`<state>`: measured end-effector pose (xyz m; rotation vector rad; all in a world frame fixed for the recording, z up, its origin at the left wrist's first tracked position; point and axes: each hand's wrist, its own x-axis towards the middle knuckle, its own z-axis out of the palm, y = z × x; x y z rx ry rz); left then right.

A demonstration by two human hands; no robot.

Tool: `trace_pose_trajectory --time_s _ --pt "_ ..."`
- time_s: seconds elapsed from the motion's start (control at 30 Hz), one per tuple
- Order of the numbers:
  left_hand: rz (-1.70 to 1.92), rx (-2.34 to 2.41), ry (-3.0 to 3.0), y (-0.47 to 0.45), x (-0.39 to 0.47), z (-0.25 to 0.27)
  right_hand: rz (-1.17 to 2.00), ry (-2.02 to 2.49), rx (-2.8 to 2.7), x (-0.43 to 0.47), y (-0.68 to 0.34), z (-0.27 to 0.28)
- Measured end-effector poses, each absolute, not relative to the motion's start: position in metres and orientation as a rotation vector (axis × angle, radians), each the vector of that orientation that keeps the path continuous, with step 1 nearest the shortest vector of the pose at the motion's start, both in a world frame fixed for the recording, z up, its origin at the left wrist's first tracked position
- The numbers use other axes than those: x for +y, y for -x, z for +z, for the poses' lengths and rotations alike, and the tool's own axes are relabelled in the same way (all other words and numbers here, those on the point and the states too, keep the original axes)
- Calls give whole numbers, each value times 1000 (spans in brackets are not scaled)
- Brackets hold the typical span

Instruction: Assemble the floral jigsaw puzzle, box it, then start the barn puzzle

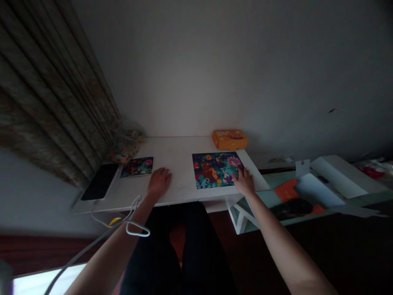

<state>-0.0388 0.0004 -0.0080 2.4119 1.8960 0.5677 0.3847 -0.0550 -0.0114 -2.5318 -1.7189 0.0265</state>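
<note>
On the white table (179,164) lies a colourful picture sheet (211,170) that looks like a jigsaw puzzle, with animals and plants on a dark ground. My right hand (245,181) rests at its right edge, fingers spread over the lower right part. My left hand (159,181) lies flat on the bare tabletop, fingers stretched out and holding nothing. Just left of it is a smaller picture card (136,167) with a similar dark, colourful print. Whether the larger picture is one sheet or joined pieces is too dim to tell.
An orange box (230,140) stands at the back right. Leftward are a tablet or phone (100,182) with a white cable (138,234) and clear plastic bags (123,149) by the curtain (52,82). A low glass-topped table (267,180) holds opened white packaging (319,190).
</note>
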Motion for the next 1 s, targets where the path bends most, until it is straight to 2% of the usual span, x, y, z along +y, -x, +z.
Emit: trace_pose_trajectory --time_s 0.4,0.57,0.83,1.0 --pt "620 2168 -2007 0 0 12 83 2370 -1862 -53 -224 11" --pt "564 2247 -1891 5 20 25 84 2295 -1879 -33 -227 23" --pt "264 1932 -2382 4 73 27 211 2036 -2156 61 -250 14" --pt "175 1869 -2443 0 87 22 68 1910 -2263 75 -249 6"
